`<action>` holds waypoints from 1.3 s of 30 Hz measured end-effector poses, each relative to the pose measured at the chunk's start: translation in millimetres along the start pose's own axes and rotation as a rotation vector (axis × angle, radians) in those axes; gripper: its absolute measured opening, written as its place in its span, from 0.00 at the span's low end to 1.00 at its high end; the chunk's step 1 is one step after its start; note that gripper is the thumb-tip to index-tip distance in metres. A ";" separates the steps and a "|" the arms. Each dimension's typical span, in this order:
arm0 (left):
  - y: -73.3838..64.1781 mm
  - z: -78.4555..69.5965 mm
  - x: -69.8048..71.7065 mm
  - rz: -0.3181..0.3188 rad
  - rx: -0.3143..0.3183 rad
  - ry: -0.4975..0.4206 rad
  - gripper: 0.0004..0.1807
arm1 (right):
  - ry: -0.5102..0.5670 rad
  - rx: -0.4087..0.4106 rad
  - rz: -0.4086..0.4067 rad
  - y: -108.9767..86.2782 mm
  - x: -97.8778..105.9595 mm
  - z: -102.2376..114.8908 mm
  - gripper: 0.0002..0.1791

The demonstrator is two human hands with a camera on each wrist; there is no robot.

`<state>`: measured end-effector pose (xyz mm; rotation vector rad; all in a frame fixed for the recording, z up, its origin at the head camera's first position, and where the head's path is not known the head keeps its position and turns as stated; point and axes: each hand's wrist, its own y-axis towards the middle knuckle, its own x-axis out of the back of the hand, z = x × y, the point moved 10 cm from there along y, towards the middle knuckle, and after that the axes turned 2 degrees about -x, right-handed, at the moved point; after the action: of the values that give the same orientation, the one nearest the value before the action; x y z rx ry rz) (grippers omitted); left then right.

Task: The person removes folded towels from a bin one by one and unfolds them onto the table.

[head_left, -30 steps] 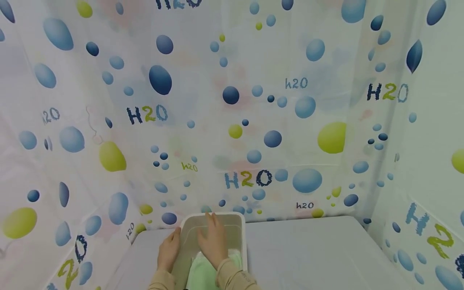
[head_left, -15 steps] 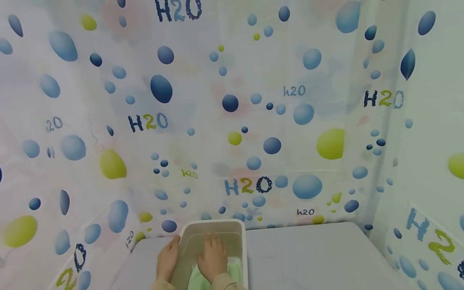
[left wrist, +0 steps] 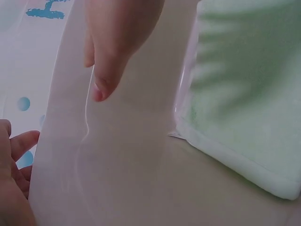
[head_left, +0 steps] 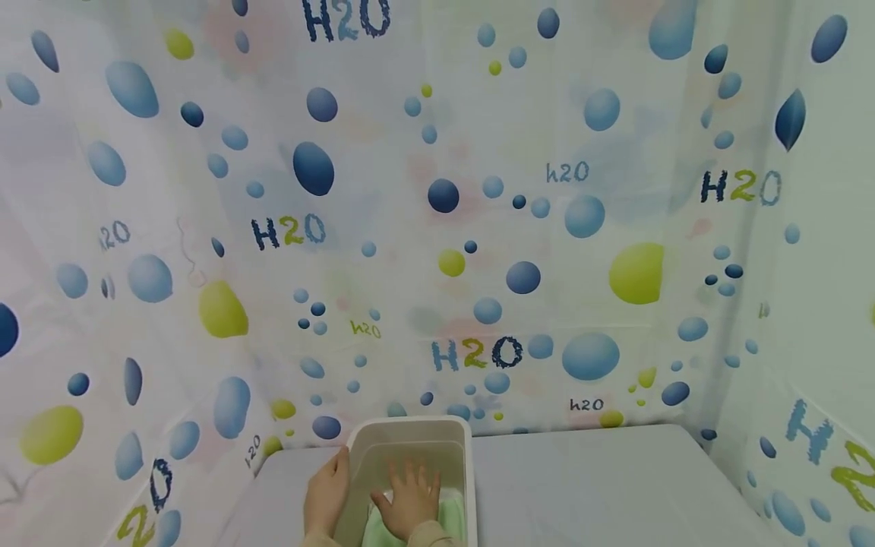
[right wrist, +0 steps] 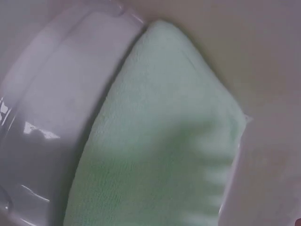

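In the head view, a cream plastic basin point(head_left: 413, 423) stands low in the middle. My left hand point(head_left: 326, 495) grips its left wall. The left wrist view shows a thumb point(left wrist: 103, 80) on the basin's inner side and fingers point(left wrist: 21, 146) outside it. Over a light green cloth point(head_left: 451, 516) inside the basin, my right hand point(head_left: 413, 501) lies palm down with fingers straight and spread. It casts finger-shaped shadows on the cloth; I cannot tell whether it touches. The right wrist view shows the cloth's folded corner close up, with a thin glossy edge beneath it.
A white-covered table surface point(head_left: 588, 486) extends to the right of the basin. Behind and on both sides hangs a white curtain point(head_left: 403, 281) printed with blue and green drops and H2O lettering. Glossy reflections show on the basin's inner side.
My right hand has come down from the basin's far end towards the cloth, and its fingers have spread. My left hand stays at the left wall. The head view has shifted slightly.
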<state>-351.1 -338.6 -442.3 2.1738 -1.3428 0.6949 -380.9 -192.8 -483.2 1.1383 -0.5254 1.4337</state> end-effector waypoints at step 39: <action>-1.1 9.3 -4.2 0.039 0.102 0.021 0.44 | -0.067 -0.179 0.475 -25.3 -70.3 -18.0 0.41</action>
<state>-350.2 -341.4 -452.2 2.2177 -1.3697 0.8156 -373.8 -206.6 -558.5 0.9560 -1.0015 1.7126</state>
